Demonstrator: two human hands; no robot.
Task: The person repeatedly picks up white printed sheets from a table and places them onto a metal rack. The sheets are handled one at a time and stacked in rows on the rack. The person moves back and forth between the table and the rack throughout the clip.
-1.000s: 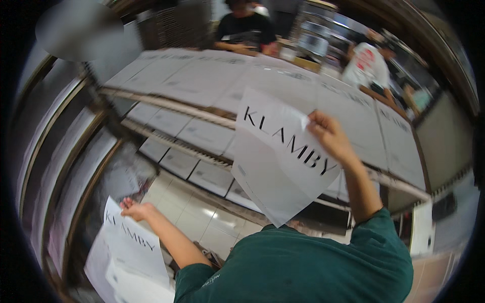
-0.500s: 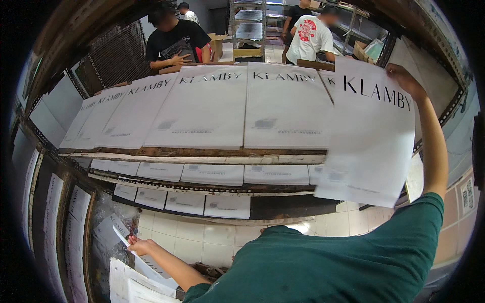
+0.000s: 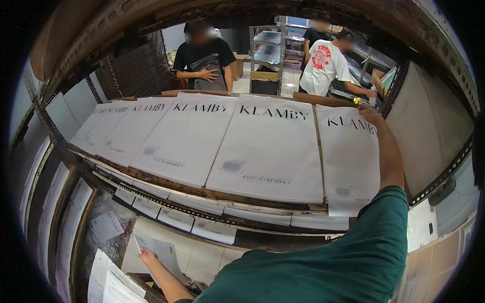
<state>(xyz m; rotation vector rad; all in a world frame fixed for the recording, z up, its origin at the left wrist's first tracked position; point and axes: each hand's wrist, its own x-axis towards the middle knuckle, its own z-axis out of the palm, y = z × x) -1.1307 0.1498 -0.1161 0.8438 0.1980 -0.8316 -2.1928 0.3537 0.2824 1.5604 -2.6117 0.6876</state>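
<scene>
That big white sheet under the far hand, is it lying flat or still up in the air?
Flat. The rightmost white sheet lies spread on the rack shelf beside the others, right hand at its top corner.

Top shelf: five white printed sheets (image 3: 270,146); three people (image 3: 202,58) behind.

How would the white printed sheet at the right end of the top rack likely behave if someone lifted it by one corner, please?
The rightmost sheet looks thin and flat, so it would probably droop and flex. It seems light for its size. Its lower edge overhangs the rack, so a push might slide it off. The right hand rests on its top corner; the left hand holds another sheet low down.
</scene>
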